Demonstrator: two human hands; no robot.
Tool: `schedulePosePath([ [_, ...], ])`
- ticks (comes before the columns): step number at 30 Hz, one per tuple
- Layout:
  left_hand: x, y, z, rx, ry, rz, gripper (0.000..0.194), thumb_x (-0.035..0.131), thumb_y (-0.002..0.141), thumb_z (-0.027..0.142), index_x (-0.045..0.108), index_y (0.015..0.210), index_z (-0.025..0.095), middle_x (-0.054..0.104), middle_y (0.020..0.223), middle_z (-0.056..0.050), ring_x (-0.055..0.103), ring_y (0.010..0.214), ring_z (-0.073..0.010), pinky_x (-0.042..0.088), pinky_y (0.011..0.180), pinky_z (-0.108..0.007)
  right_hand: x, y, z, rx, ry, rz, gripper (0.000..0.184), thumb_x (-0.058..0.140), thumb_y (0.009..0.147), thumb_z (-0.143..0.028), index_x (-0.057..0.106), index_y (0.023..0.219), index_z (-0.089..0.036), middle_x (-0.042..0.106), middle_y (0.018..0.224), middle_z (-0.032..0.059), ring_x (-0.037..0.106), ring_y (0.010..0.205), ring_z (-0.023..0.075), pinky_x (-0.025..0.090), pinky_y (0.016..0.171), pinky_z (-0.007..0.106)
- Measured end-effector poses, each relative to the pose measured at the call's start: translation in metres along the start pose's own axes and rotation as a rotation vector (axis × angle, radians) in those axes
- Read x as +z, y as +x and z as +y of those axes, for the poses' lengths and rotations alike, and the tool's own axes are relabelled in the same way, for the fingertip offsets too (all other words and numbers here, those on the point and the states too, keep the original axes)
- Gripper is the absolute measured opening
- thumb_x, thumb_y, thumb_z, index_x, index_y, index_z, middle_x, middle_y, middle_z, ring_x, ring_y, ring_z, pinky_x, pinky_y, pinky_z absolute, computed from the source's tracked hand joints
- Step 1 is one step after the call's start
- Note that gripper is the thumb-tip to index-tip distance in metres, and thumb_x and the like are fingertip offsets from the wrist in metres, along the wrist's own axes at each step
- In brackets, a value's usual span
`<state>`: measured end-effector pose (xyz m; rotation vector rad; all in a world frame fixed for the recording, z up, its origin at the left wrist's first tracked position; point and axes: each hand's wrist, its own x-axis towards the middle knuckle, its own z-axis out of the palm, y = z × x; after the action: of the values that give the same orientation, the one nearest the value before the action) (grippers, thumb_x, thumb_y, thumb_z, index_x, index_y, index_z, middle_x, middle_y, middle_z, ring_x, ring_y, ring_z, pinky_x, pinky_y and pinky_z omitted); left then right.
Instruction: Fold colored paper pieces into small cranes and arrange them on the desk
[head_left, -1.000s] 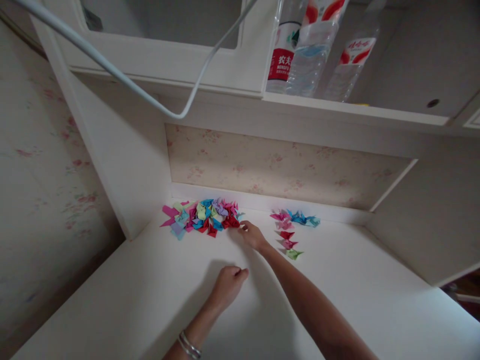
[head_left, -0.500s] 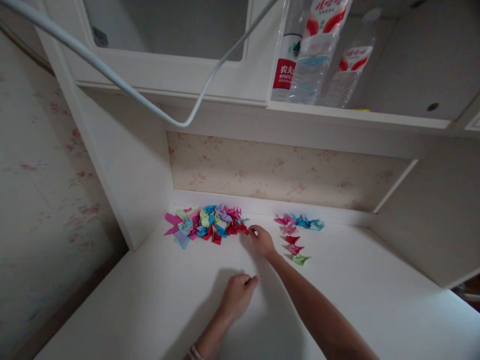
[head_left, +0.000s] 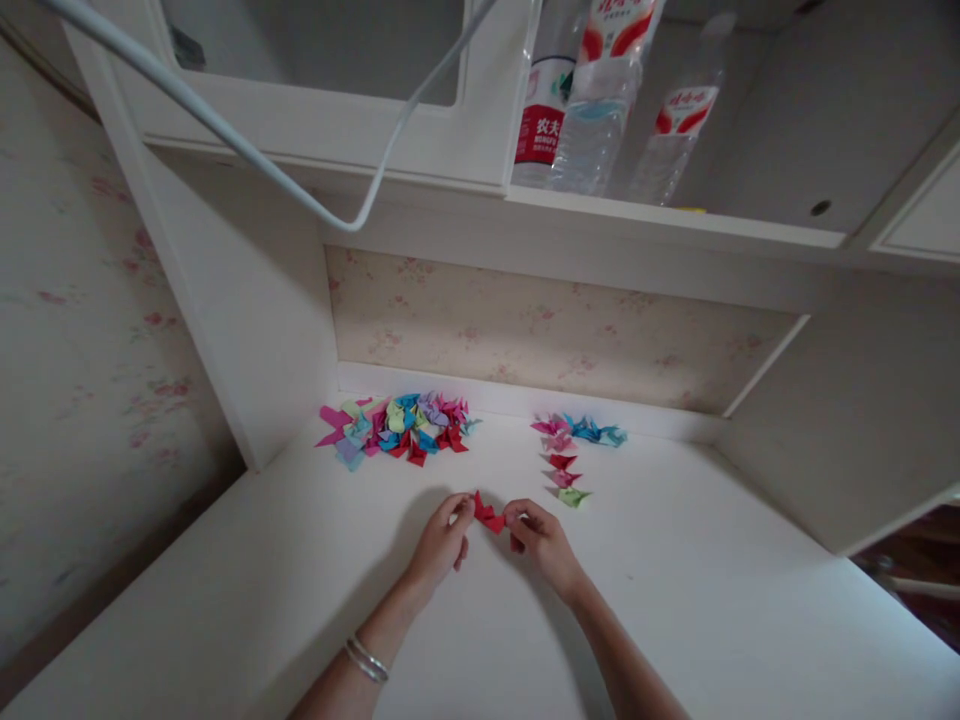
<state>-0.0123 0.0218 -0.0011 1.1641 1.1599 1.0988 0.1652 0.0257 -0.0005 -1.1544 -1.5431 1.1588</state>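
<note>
A red origami crane (head_left: 489,514) is stretched between my two hands, just above the white desktop. My left hand (head_left: 444,540) pinches its left end, and my right hand (head_left: 541,540) pinches the right end. Beyond my left hand lies a heap of folded paper cranes (head_left: 409,425) in pink, blue, green, purple and red. To the right, several more cranes lie in a bent line: a green crane (head_left: 573,497) closest to me, pink and red ones behind it, then blue cranes (head_left: 592,430) along the back.
Above the desk (head_left: 480,640) runs a cabinet shelf (head_left: 675,222) holding plastic water bottles (head_left: 596,120). A pale cable (head_left: 345,224) hangs down in front of the cabinet. White side panels (head_left: 217,300) bound the desk at left and right.
My right hand has come back from the edge of the heap towards me with a red crane. My left hand has risen to meet it and now grips the other end.
</note>
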Motion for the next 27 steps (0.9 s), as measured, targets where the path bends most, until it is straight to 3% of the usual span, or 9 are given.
schedulePosePath([
  [5,0.001,0.0,-0.011,0.057,0.105,-0.057,0.041,0.052,0.077,0.051,0.06,0.095,0.015,0.065,0.082,-0.005,0.048,0.042,-0.0059,0.029,0.031,-0.016,0.003,-0.026,0.014,0.006,-0.001,0.103,0.03,0.054,0.084,-0.046,0.061,0.085,-0.017,0.048,0.054,-0.0034,0.042,0.049,0.0105,0.031,0.047,0.022],
  [12,0.001,0.002,-0.01,0.06,0.127,0.007,0.042,0.053,0.078,0.05,0.062,0.095,0.013,0.068,0.087,-0.008,0.054,0.044,-0.0085,0.034,0.032,-0.017,0.007,-0.019,0.017,0.055,0.081,0.147,0.045,0.055,0.082,-0.05,0.055,0.115,-0.02,0.059,0.08,0.0023,0.044,0.049,0.0092,0.033,0.044,0.022],
  [20,0.008,0.002,-0.013,0.069,0.111,0.008,0.043,0.056,0.078,0.049,0.065,0.097,0.012,0.069,0.086,-0.009,0.055,0.047,-0.0093,0.037,0.034,-0.017,0.002,-0.014,0.022,0.099,0.128,0.159,0.039,0.055,0.082,-0.05,0.066,0.093,-0.015,0.053,0.064,-0.0008,0.039,0.046,0.008,0.028,0.043,0.021],
  [27,0.007,0.0,-0.012,0.076,0.14,0.048,0.043,0.057,0.079,0.048,0.066,0.097,0.011,0.057,0.057,-0.001,0.048,0.047,-0.0093,0.034,0.037,-0.016,0.002,-0.014,0.023,0.131,0.17,0.177,0.037,0.057,0.08,-0.05,0.067,0.089,-0.016,0.055,0.065,-0.0004,0.038,0.044,0.0073,0.027,0.041,0.021],
])
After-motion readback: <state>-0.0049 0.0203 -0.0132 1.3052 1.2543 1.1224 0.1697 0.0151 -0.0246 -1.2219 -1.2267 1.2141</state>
